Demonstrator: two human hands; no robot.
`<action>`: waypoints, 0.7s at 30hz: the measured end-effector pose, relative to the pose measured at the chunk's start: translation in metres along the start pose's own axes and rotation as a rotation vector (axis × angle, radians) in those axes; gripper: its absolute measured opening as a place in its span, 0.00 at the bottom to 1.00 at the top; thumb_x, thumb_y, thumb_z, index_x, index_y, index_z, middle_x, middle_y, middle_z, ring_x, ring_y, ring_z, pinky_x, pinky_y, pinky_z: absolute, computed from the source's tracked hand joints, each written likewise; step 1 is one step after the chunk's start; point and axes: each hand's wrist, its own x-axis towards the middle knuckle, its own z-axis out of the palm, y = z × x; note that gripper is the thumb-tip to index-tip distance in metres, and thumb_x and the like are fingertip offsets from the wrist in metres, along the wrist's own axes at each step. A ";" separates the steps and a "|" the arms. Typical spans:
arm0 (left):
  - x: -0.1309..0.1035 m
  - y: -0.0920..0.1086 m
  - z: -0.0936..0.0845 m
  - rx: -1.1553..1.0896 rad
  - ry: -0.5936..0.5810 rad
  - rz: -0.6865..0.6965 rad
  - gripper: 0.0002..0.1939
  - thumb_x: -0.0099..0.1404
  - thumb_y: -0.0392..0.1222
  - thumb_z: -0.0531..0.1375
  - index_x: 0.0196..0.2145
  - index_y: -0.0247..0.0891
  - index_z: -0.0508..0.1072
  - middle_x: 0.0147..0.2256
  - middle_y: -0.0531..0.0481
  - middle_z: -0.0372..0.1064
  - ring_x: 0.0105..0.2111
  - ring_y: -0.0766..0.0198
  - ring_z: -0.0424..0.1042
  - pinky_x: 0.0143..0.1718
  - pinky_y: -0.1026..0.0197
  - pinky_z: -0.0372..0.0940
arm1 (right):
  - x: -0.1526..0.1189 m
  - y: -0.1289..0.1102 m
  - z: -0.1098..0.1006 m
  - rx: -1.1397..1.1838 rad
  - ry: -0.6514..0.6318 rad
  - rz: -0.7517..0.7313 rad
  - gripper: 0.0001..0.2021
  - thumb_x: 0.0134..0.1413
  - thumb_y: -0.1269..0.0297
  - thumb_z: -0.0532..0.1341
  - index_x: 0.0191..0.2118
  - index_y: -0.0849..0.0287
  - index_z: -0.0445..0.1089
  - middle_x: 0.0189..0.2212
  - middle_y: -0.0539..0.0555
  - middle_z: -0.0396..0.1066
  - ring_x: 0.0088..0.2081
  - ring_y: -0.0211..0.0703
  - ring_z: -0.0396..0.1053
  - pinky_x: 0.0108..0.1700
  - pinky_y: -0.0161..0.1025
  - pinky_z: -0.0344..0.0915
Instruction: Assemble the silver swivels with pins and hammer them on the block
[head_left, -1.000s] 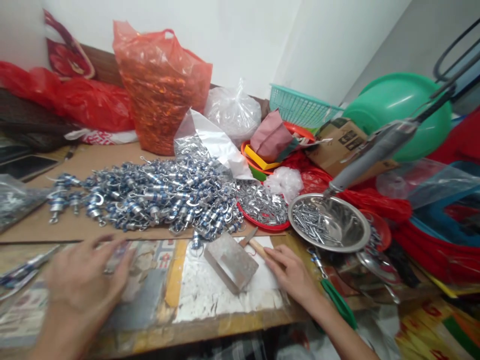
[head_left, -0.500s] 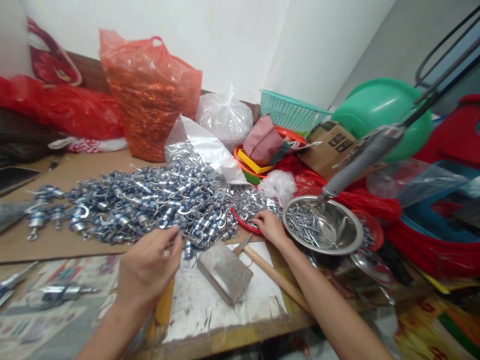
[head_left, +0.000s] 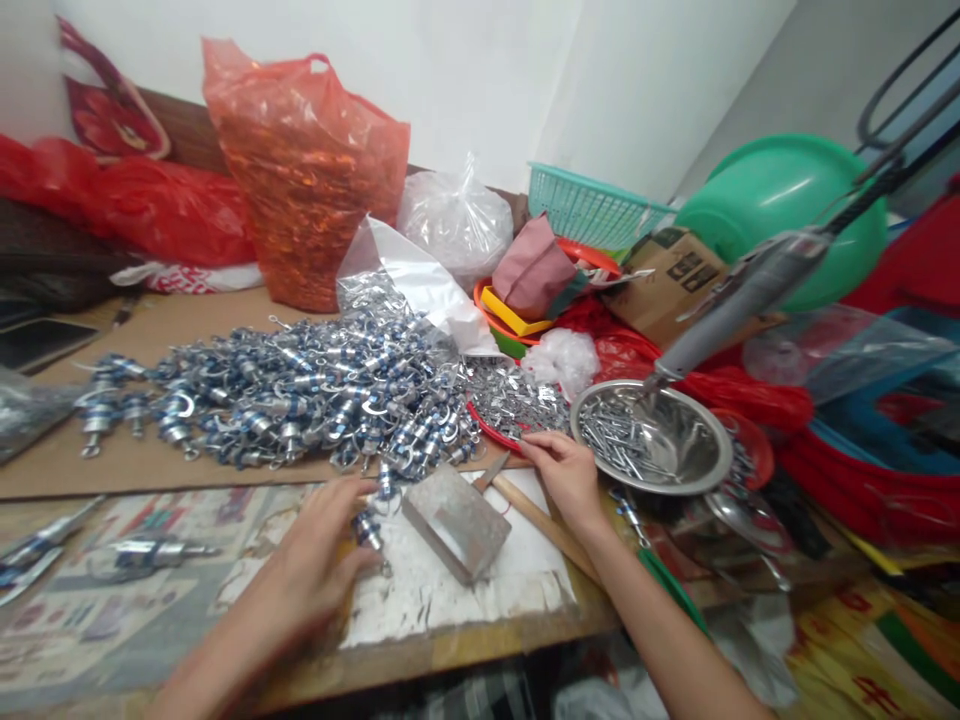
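My left hand [head_left: 326,545] has its thumb and fingers around a small blue-and-silver metal fitting [head_left: 369,530], left of a grey metal block [head_left: 457,522]. My right hand [head_left: 562,475] is closed in a pinch at the near rim of a red tray of small silver pieces [head_left: 517,400]; what its fingertips hold is too small to make out. A hammer with a wooden handle [head_left: 544,522] lies under my right wrist, beside the block. Behind my left hand spreads a large heap of blue-and-silver fittings [head_left: 300,395] on cardboard.
A steel bowl [head_left: 694,455] with long metal pins stands right of my right hand, a grey-handled tool [head_left: 750,300] slanting above it. An orange bag [head_left: 307,180], a clear bag [head_left: 457,225] and a green basin [head_left: 795,220] stand behind. More fittings [head_left: 154,552] lie on newspaper at left.
My left hand has moved down, and a fitting now shows between its fingers. My right hand remains by the red tray's rim, slightly further right. The view has shifted slightly.
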 end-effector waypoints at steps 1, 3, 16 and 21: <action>0.006 -0.003 -0.003 -0.018 -0.057 -0.022 0.19 0.49 0.38 0.61 0.41 0.39 0.69 0.41 0.44 0.71 0.42 0.54 0.70 0.43 0.55 0.65 | -0.006 -0.004 0.001 0.033 0.000 0.015 0.06 0.47 0.65 0.59 0.29 0.59 0.73 0.29 0.53 0.74 0.33 0.42 0.71 0.39 0.40 0.66; 0.010 -0.007 -0.005 -0.046 -0.138 -0.071 0.16 0.48 0.37 0.61 0.38 0.40 0.71 0.38 0.46 0.73 0.40 0.54 0.71 0.41 0.55 0.66 | -0.018 -0.012 0.002 0.087 -0.015 0.044 0.07 0.48 0.65 0.59 0.31 0.60 0.73 0.29 0.53 0.74 0.32 0.42 0.71 0.38 0.40 0.67; -0.005 -0.016 -0.002 -0.053 -0.011 -0.160 0.09 0.50 0.47 0.61 0.26 0.42 0.78 0.32 0.47 0.75 0.35 0.55 0.73 0.38 0.58 0.67 | -0.053 -0.042 0.006 0.384 -0.038 0.151 0.09 0.41 0.69 0.64 0.33 0.60 0.67 0.27 0.51 0.72 0.29 0.39 0.71 0.33 0.36 0.68; -0.006 0.010 -0.018 -0.228 0.013 -0.172 0.06 0.50 0.45 0.61 0.19 0.43 0.75 0.28 0.50 0.74 0.32 0.57 0.73 0.35 0.60 0.67 | -0.064 -0.061 0.001 0.375 -0.057 0.059 0.08 0.44 0.71 0.62 0.34 0.60 0.66 0.26 0.51 0.72 0.29 0.38 0.71 0.33 0.35 0.69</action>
